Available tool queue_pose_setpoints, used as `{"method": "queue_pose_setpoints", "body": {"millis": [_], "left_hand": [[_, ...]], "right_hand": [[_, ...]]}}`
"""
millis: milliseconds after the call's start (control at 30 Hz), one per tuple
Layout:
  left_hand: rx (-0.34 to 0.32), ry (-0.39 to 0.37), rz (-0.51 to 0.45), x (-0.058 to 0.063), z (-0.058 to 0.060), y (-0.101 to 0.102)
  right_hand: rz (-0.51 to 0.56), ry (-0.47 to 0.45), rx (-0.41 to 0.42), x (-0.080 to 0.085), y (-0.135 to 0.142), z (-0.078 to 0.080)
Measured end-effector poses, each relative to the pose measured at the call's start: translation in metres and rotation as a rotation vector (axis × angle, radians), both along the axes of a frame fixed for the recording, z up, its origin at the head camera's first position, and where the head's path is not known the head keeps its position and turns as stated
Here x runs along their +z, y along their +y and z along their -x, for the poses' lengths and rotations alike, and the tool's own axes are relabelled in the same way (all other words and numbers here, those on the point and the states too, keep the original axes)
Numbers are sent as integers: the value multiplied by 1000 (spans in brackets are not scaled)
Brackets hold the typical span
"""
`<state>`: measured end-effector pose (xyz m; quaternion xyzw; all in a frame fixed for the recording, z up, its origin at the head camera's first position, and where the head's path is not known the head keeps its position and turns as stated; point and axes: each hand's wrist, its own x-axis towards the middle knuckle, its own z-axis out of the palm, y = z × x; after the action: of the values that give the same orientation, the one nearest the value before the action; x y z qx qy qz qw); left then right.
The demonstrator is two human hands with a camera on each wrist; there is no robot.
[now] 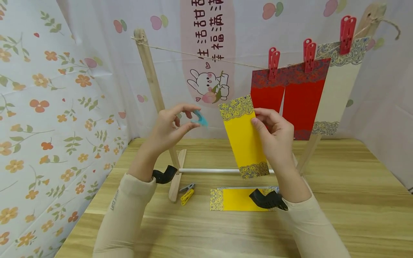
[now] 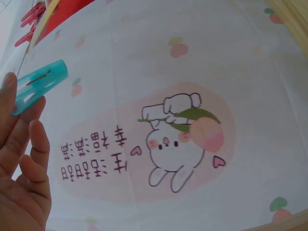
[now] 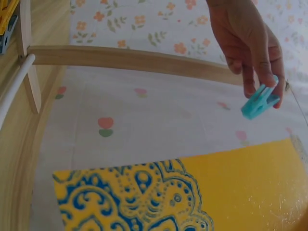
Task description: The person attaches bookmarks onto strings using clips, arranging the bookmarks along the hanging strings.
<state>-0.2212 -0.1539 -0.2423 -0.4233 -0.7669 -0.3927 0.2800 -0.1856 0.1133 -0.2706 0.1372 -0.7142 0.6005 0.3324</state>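
Between thumb and fingertips, my left hand [image 1: 169, 125] pinches a teal clothespin [image 1: 201, 119], left of the middle in the head view. The clothespin [image 2: 43, 85] points away from the fingers in the left wrist view. My right hand [image 1: 276, 134] grips a yellow card [image 1: 243, 139] by its right edge, thumb on the front. Patterned bands cross the card's top and bottom, and it tilts slightly in front of the rack. A gap separates the teal clothespin from the card. Above them, a thin string [image 1: 200, 55] runs between two wooden posts.
Red clothespins [image 1: 273, 63] hold red cards [image 1: 303, 100] and a cream card [image 1: 338, 86] on the string's right part. On the table lie a yellow clothespin [image 1: 187, 197], a grey clothespin [image 1: 188, 187] and another yellow card [image 1: 237, 199]. A white rod [image 1: 209, 171] joins the rack's feet.
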Motion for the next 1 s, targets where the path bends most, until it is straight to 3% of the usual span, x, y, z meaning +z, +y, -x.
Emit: {"method": "queue_pose_setpoints", "body": {"millis": [200, 467, 700, 1000], "left_hand": [[48, 36, -36, 18, -1, 8], [108, 82, -85, 40, -4, 16], [100, 80, -127, 60, -1, 26], [72, 45, -257, 70, 1, 33]], "right_hand": [[25, 43, -65, 10, -4, 6], [45, 80, -92, 15, -9, 13], [90, 111, -135, 22, -11, 15], [153, 45, -54, 31, -16, 17]]}}
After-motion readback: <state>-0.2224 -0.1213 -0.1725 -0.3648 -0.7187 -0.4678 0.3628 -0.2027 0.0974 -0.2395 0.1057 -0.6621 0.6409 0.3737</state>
